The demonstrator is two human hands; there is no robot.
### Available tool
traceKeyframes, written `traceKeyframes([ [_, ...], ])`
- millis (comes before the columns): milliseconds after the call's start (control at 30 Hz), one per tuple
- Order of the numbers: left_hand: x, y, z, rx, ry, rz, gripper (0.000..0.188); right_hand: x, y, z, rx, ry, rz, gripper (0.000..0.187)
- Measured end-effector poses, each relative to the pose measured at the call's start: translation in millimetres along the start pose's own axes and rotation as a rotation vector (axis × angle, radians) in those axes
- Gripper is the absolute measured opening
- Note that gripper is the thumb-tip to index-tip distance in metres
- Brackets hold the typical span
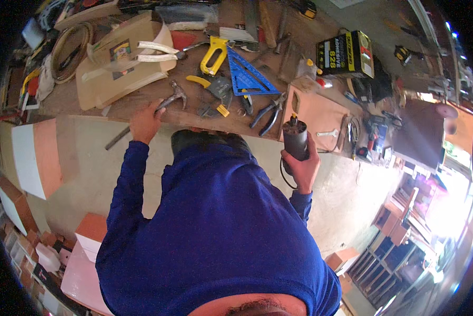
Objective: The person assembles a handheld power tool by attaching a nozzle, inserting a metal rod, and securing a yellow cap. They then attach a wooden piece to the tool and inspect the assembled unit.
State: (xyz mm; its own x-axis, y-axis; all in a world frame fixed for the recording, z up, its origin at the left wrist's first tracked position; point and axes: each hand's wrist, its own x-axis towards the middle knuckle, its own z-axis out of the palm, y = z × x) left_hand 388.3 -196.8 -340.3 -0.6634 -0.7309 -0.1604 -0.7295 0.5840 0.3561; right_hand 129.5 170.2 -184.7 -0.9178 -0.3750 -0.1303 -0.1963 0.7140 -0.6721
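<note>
My left hand (145, 123) is closed round the handle of a claw hammer (177, 96) at the bench's front edge. The hammer's head points up and right over the bench, and its handle end sticks out at lower left. My right hand (303, 167) grips a dark grey cylindrical tool (295, 141) with a yellow-tipped top; a black cord loops below it. What kind of tool it is I cannot tell. Between my hands, on the bench, lie a grey clamp with yellow grips (219, 90), a yellow staple gun (213, 56), a blue triangular square (248, 77) and dark-blue-handled pliers (268, 114).
A cardboard sheet (102, 87) and white-handled pliers (157, 51) lie at the bench's left. Farther right stand a black and yellow tin (346, 55) and an orange-tan board (318, 113) with a spanner (327, 133) on it. White and brown panels (36, 152) stand left below the bench.
</note>
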Motion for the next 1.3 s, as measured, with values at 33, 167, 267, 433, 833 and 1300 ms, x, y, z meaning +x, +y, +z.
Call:
traceKeyframes([
  [33,5,-3,4,0.03,0.092,0.064,0.039,-1,1,0,-0.021,0.001,0.002,0.085],
  [167,23,20,10,0.035,0.352,0.187,0.038,-7,8,-1,0.003,0.038,0.01,0.084],
  [267,27,74,15,-0.197,0.296,0.265,0.036,-7,18,0,0.046,0.072,0.056,0.083],
  [433,19,175,30,-0.523,0.05,0.427,0.031,5,41,-4,0.08,-0.019,0.09,0.077],
  [833,169,120,-13,0.374,0.245,0.252,0.068,50,98,-81,-0.011,-0.187,-0.058,0.08],
  [1300,141,100,-106,0.592,-0.085,-0.044,0.052,95,121,-128,0.018,-0.163,-0.294,0.069],
])
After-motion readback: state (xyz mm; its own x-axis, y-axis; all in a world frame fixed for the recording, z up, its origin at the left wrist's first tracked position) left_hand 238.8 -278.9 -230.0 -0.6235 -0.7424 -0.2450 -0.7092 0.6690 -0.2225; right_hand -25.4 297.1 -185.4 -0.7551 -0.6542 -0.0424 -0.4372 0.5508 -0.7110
